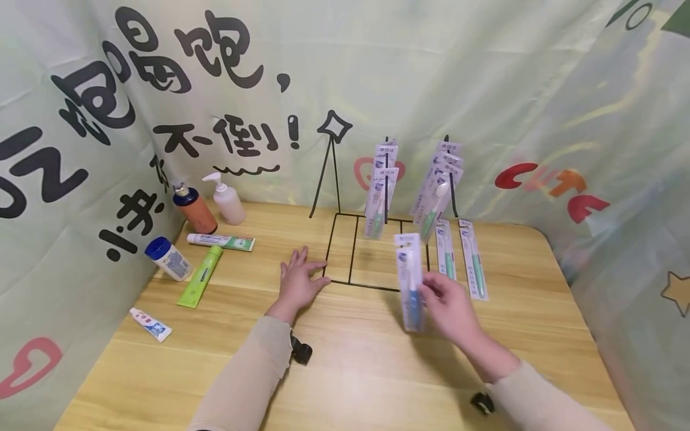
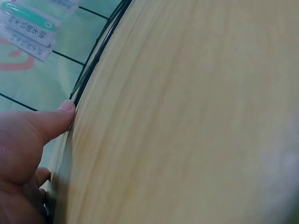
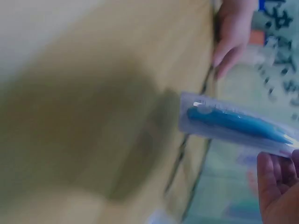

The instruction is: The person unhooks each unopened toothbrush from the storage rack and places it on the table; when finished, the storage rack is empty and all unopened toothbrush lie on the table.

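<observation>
My right hand [image 1: 453, 308] pinches the edge of a packaged toothbrush [image 1: 409, 287] with a blue handle, held upright in front of a black wire rack [image 1: 372, 287]. In the right wrist view, this blue toothbrush [image 3: 233, 122] extends away from the fingers. At the rack's front left corner rests my left hand [image 1: 299, 284], fingers spread; the left wrist view shows its thumb [image 2: 63, 114] touching the base wire. Packaged green-handled toothbrushes hang in two rows, the left row [image 1: 381, 206] and the right row [image 1: 433, 209]. Two more packs, one inner [image 1: 445, 245] and one outer [image 1: 474, 263], lie right of the rack.
On the table's left side stand an orange bottle [image 1: 199, 212], a pink pump bottle [image 1: 229, 203] and a blue-capped container [image 1: 169, 260]. A white-green toothpaste tube [image 1: 221, 241], a lime tube [image 1: 199, 278] and a small tube [image 1: 151, 325] are near them. Printed fabric [image 1: 485, 90] hangs behind.
</observation>
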Motion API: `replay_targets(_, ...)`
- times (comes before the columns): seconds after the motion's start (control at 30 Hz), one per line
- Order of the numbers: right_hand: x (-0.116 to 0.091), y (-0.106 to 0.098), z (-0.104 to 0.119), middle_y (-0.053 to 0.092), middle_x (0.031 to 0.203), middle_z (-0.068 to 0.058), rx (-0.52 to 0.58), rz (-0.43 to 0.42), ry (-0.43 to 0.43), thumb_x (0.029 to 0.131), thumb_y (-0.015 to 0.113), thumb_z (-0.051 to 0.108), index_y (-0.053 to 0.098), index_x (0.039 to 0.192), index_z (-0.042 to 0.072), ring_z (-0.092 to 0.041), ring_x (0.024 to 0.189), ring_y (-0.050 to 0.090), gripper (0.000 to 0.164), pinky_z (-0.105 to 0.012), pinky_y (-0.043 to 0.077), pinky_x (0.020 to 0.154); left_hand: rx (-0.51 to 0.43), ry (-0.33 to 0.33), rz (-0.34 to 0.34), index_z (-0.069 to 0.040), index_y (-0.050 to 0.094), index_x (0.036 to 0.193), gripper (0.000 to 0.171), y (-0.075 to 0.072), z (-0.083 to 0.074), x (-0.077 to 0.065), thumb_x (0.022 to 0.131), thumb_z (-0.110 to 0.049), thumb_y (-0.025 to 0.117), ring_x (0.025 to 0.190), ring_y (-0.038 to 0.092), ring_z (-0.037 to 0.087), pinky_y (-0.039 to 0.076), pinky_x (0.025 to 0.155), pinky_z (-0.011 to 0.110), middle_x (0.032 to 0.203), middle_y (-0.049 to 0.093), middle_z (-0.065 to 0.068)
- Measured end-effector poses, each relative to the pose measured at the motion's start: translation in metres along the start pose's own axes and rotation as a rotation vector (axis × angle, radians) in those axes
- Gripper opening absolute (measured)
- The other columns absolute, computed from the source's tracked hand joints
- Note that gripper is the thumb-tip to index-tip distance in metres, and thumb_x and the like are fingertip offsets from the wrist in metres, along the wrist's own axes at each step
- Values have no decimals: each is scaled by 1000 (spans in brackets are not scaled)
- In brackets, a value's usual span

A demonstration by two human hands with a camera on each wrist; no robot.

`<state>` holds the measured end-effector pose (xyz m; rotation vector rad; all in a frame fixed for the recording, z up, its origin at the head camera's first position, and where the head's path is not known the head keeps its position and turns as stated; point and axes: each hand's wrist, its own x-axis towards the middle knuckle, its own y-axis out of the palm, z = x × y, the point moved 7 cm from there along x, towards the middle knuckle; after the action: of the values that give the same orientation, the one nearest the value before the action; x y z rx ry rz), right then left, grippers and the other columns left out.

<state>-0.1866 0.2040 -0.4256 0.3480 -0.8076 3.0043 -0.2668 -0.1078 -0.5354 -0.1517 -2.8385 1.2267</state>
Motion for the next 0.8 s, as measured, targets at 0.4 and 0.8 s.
replay_targets(0.4, 13, -139, -109, 71, 108, -32, -217, -224, 287, 105, 57, 6, 64, 132, -13, 7, 72, 55, 34, -14, 53, 62, -1, 2, 11, -17, 71, 139, 47, -2, -2, 0, 97, -35, 79, 162, 6, 41, -10, 124, 67, 174, 17, 18)
replay_targets(0.8, 72, -167, -187, 56, 144, -29, -191, -189, 645, 108, 50, 19, 57, 148, -4, -29, 109, 57, 48, -26, 46, 76, -7, -4, 8, -18, 71, 139, 47, 0, 0, 0, 95, -35, 80, 161, 5, 43, -10, 124, 67, 174, 16, 19)
